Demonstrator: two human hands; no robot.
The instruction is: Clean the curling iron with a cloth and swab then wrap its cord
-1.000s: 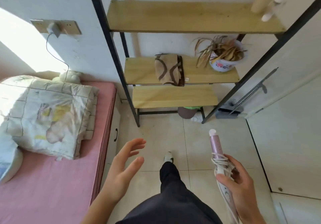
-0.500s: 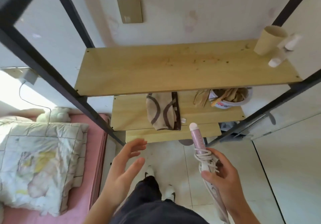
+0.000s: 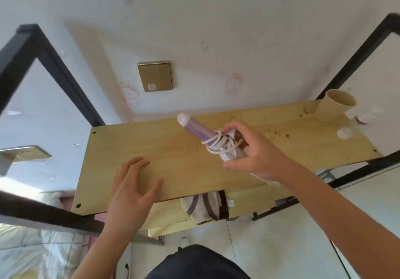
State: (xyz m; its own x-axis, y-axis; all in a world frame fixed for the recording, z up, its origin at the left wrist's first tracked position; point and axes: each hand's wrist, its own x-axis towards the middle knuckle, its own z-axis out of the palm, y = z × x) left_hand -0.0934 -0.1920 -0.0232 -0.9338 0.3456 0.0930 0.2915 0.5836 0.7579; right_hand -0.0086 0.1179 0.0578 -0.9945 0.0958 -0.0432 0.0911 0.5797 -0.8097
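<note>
Pink curling iron [image 3: 198, 130], cord [image 3: 220, 145] already coiled round it, now up over the top shelf [image 3: 138, 148] in the closed right hand [image 3: 252, 148], 1 s ago at floor level; left hand [image 3: 132, 188] open and empty, so likely stowing it

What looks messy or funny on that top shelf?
Dark crumbs or specks are scattered over the right part of the wooden shelf, near the cardboard tube. The white cord on the curling iron is looped loosely.

Left hand [image 3: 132, 188] flat, fingers spread, palm down — right hand [image 3: 253, 148] raised, fingers curled in a grip.
</note>
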